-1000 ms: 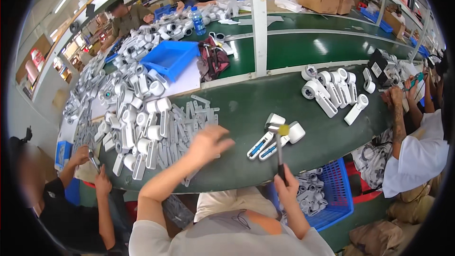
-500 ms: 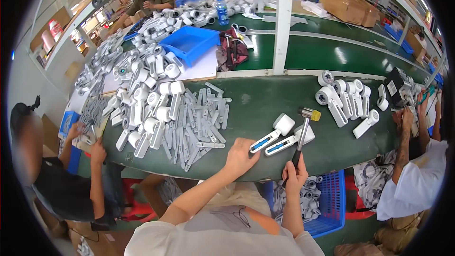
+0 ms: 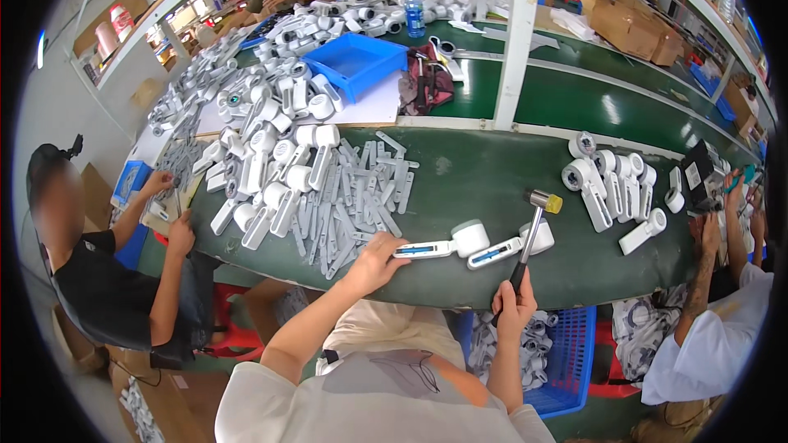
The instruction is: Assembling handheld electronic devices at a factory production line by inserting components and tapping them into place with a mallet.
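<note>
My left hand is closed on the handle end of a white handheld device with a round head. The device lies almost level on the green table, and a blue part shows in its open handle. Wrapped in my right hand is a mallet with a black grip, a metal shaft and a yellow face, held head up. Behind the mallet shaft lies a second such device, its round head partly covered by the shaft. Left of my hands, many loose grey strips lie beside a heap of white devices.
More white devices stand in a group at the right, near a black box. A blue basket of parts sits below the table edge. A blue tray and white post are beyond. Co-workers sit on both sides.
My left hand has taken the nearer device's handle end and swung it leftward, from slanted to almost level. The mallet stays raised in my right hand. The whole view has shifted slightly.
</note>
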A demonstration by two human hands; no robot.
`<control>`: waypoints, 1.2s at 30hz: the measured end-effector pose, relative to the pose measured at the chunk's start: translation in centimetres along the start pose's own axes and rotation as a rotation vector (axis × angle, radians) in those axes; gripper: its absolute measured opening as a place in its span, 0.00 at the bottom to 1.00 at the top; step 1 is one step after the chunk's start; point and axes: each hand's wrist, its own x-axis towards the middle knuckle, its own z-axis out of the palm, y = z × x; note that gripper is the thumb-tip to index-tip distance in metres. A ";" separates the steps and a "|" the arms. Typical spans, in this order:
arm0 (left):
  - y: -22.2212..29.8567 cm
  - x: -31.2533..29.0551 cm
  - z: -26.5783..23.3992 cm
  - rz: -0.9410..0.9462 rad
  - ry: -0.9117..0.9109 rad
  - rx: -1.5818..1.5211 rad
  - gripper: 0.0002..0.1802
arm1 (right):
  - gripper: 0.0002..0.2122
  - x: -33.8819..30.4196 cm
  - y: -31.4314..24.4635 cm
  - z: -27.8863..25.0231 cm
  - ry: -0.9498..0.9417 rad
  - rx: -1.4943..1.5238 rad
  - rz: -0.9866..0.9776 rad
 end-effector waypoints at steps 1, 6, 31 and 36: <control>-0.1 -0.3 -0.8 0.002 -0.009 0.021 0.18 | 0.22 0.0 0.1 -0.1 -0.007 -0.004 0.002; 0.1 0.9 -4.1 -0.028 -0.004 0.152 0.16 | 0.21 0.0 0.5 -0.4 -0.040 -0.052 -0.013; 2.2 3.0 -3.5 0.077 0.123 -0.044 0.10 | 0.22 -1.9 -1.1 1.5 0.014 -0.050 0.054; 4.4 0.8 -2.3 0.280 0.002 -0.188 0.21 | 0.20 -3.8 -2.3 5.7 -0.169 0.034 0.174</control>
